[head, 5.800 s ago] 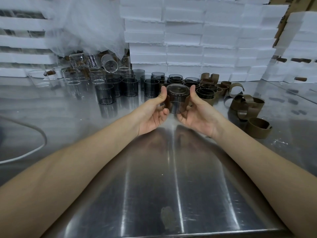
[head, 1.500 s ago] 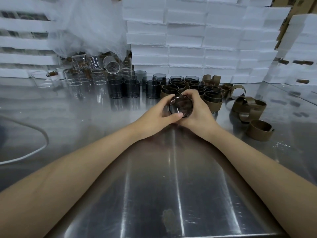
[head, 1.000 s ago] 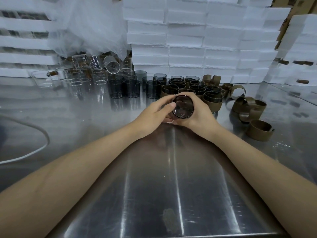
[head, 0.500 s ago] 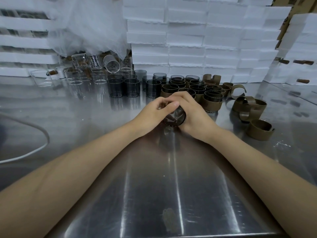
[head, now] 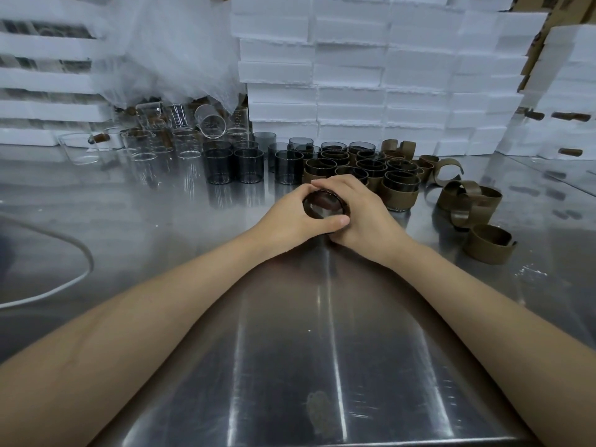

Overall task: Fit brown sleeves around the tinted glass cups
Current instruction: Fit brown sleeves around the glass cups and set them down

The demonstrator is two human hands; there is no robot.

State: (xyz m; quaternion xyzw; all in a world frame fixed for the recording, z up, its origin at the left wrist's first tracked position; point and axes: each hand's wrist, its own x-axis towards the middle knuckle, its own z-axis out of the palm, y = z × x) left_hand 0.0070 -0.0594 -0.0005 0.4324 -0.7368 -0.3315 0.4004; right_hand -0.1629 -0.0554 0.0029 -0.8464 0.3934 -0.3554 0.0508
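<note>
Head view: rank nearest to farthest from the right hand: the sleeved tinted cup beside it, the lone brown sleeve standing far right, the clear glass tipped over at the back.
1. Tinted glass cup in a brown sleeve: just right of the right hand.
2. Lone brown curled sleeve: farther right, toward the table's front.
3. Clear glass cup on its side: far back left.

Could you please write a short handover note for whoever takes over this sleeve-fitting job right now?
Hands: Left hand and right hand both grip one dark tinted glass cup at the steel table; the fingers hide whether its sleeve is fully seated.
Done: a cluster of sleeved tinted cups stands just behind the hands.
Left: several bare tinted cups wait to the left of that cluster, and loose brown curled sleeves lie to the right.
</note>
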